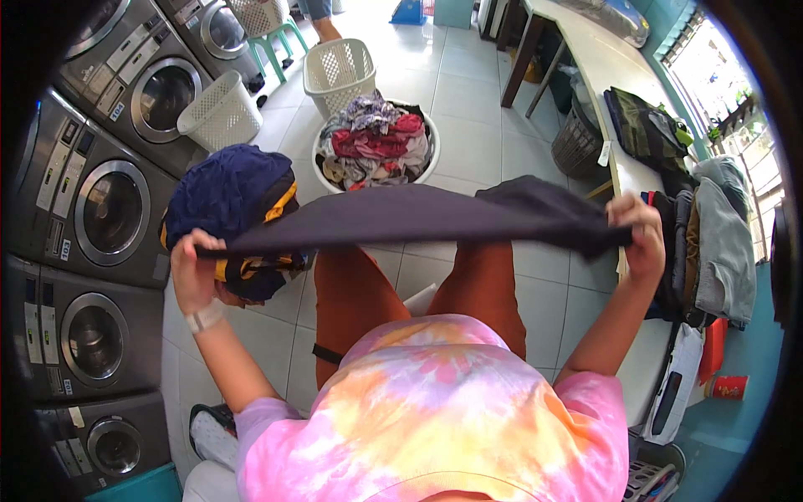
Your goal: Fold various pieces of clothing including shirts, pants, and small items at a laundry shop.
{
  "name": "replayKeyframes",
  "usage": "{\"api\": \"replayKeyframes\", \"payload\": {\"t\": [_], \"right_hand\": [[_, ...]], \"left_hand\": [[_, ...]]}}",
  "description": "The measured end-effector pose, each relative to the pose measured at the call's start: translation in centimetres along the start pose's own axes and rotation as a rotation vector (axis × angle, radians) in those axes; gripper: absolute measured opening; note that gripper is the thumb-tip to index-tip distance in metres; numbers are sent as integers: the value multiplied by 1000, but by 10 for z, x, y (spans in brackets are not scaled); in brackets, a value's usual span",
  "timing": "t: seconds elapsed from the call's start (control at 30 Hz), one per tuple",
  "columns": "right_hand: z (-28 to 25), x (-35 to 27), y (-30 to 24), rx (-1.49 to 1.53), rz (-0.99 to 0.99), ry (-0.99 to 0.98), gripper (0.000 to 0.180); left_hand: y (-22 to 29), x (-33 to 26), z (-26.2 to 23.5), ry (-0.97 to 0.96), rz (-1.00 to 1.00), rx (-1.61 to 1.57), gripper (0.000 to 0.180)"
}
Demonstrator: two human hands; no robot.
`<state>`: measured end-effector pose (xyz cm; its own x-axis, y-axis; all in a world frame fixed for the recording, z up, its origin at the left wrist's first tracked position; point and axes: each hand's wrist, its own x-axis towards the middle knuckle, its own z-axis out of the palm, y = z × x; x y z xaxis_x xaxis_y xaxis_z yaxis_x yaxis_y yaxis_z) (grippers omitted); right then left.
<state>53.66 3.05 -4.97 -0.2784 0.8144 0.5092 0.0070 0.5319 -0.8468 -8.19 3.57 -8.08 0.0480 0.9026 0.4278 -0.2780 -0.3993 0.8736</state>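
A dark grey-black piece of clothing (385,219) is stretched sideways in front of me, above my knees. Its exact kind does not show, and its right part is smeared by motion. My left hand (196,263) pinches one end, close to a heap of navy and yellow clothes (224,188) at the left. At the other end, my right hand (640,233) grips the cloth beside the long table. Beyond the cloth, a round white basin (434,155) stands on the floor, piled with red, grey and patterned laundry (376,138).
Front-loading machines (111,213) line the left wall. A white basket (339,69) stands behind the basin, another basket (222,110) by the machines. Along the right runs a long table (577,46) with folded clothes (721,243); a dark basket (577,142) sits beneath. Another person's leg (326,29) shows far off.
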Motion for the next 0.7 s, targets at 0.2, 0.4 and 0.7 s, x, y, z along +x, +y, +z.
{"api": "replayKeyframes", "payload": {"t": [0.2, 0.4, 0.7], "right_hand": [[12, -22, -37, -70, 292, -554, 35], [22, -20, 137, 637, 782, 193, 58], [27, -109, 180, 595, 1188, 34, 55]], "left_hand": [[-20, -87, -38, -208, -330, 17, 34], [-115, -65, -61, 569, -542, -20, 44], [-190, -147, -37, 286, -1016, -380, 53]]}}
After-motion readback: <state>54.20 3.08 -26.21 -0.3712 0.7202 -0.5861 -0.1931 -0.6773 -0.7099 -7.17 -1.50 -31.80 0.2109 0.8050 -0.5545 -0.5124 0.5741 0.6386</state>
